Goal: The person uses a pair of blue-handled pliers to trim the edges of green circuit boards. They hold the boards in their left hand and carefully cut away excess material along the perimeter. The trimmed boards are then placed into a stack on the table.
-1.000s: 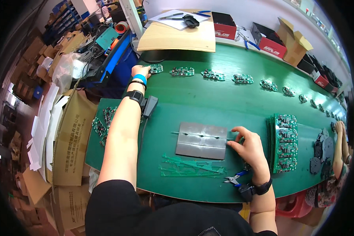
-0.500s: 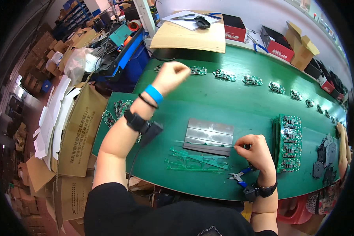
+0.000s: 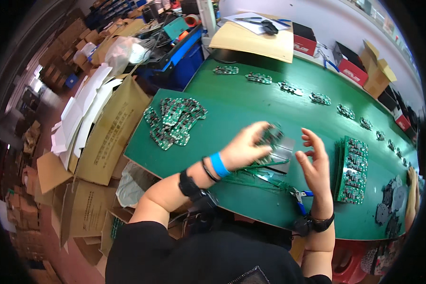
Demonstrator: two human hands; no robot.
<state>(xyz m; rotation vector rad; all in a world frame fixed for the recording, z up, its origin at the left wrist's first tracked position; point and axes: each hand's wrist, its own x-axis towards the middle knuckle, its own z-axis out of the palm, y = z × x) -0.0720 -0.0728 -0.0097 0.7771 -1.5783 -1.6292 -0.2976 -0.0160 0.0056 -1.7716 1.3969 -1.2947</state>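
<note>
My left hand [image 3: 245, 147] grips a green circuit board [image 3: 273, 134], blurred by motion, above a grey metal plate [image 3: 285, 150]. My right hand [image 3: 315, 161] is raised just right of the plate, fingers apart and nothing in it. Green offcut strips [image 3: 251, 182] lie partly under my left hand at the plate's near side. Blue-handled cutters [image 3: 300, 199] rest with jaws spread, close to my right wrist. A pile of loose circuit boards [image 3: 175, 118] sits to the left. Right of my right hand stands a stack of circuit board panels [image 3: 354, 170].
A row of single boards [image 3: 290, 88] runs along the far side of the green table [image 3: 232, 113]. Dark plastic parts [image 3: 392, 201] and another person's arm [image 3: 412, 194] are at the far right. Cardboard boxes [image 3: 109, 132] crowd the left edge; a cardboard sheet [image 3: 251, 45] lies at the back.
My left hand has come back from the far row toward the plate and now shows a circuit board in its grip. My right hand has unfolded its fingers. The view has shifted.
</note>
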